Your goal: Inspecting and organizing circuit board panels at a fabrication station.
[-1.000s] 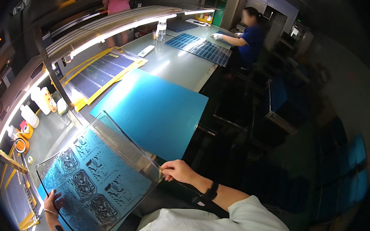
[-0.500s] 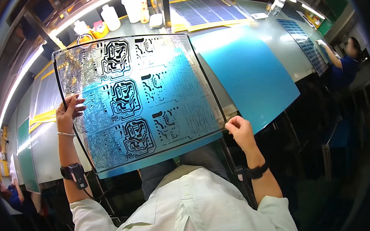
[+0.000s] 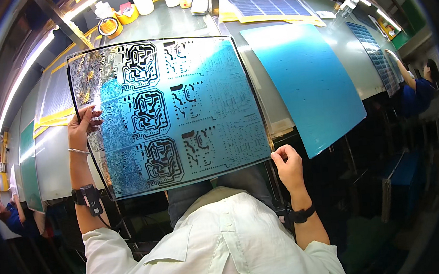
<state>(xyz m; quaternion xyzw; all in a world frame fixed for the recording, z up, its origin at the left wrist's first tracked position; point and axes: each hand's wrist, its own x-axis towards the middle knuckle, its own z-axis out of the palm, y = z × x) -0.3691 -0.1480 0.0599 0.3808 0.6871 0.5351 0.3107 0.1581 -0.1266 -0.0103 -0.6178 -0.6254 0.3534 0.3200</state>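
A large clear film (image 3: 192, 113) with black circuit patterns and a dark border is held up in front of me. My left hand (image 3: 83, 128) pinches its left edge, with thumb and fingertips at the film. At the lower right corner, my right hand (image 3: 289, 167) grips the film between thumb and forefinger. Blue shows through the middle of the film; a blue surface behind it is mostly hidden. To the right of the film lies a bright blue sheet (image 3: 310, 85), one corner reaching past the table's near edge.
Grey tabletop (image 3: 171, 24) runs behind the film. Rolls of tape (image 3: 110, 26), white containers (image 3: 142, 2) and a small white box (image 3: 199, 6) stand at the back. Patterned panels (image 3: 266, 2) with yellow edges lie beyond. Co-workers sit at far right (image 3: 420, 90) and far left (image 3: 15, 215).
The view has shifted slightly, so the table and blue sheet appear further right. The blue strip below the film's lower edge no longer shows. Both hands keep their hold.
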